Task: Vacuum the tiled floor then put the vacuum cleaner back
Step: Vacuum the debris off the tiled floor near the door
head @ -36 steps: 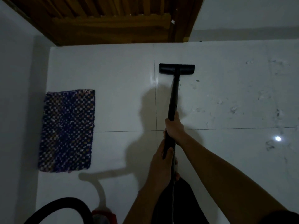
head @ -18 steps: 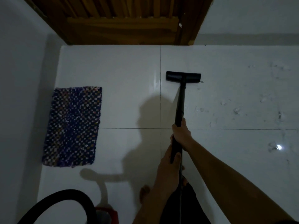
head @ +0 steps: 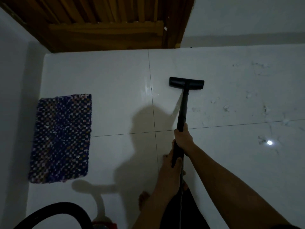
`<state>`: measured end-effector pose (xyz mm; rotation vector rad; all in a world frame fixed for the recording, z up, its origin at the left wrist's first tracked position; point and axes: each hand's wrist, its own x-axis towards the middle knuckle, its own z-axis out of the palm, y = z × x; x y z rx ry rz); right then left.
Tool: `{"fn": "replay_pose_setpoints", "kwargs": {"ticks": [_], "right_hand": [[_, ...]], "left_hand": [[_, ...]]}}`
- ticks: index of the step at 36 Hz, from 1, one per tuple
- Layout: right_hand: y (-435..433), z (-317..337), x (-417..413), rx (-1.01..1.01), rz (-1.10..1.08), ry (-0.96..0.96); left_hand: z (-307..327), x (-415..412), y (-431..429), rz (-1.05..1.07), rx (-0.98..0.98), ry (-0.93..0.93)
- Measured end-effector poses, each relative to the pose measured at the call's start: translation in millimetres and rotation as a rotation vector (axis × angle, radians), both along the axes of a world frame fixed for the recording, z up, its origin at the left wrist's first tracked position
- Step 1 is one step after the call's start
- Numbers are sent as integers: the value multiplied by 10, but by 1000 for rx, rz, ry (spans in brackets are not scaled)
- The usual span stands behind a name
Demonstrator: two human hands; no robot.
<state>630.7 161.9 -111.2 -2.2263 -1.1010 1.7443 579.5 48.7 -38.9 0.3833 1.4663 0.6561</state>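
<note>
A black vacuum wand (head: 182,109) runs from my hands down to a flat black floor head (head: 186,82) resting on the white tiled floor (head: 115,76). My right hand (head: 183,139) grips the wand higher up its shaft, and my left hand (head: 170,167) grips it just behind, closer to my body. Part of the red vacuum body (head: 104,224) with its curved black hose (head: 54,212) shows at the bottom left. Scattered dust and debris (head: 226,108) lie on the tiles to the right of the floor head.
A blue checkered mat (head: 62,138) lies at the left by the wall. A wooden door (head: 102,22) stands at the far end. My bare foot (head: 143,199) is near the bottom. A bright light reflection (head: 269,142) shines on the right tiles.
The floor head has been drawn back toward me across the tile, and the view has tilted up, showing more of the door. Both hands keep their grip on the wand.
</note>
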Motion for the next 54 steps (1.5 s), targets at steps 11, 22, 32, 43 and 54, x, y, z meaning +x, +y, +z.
{"fn": "replay_pose_setpoints", "kwargs": {"ticks": [11,22,32,43,54], "right_hand": [[-523,76,-51,1,45,13],[-967,81,180,-31,157,13],[-1197,144,675,-22,179,28],[-1409,130,1175,-34,121,-2],[-1829,214,1426,-36,39,-13]], "left_hand": [[234,-60,-522,9,19,-8],[244,272,-1009,85,1,26],[301,822,-1241,139,-8,22],[292,1233,-1422,75,4,18],[298,1397,-1836,-2,34,-7]]}}
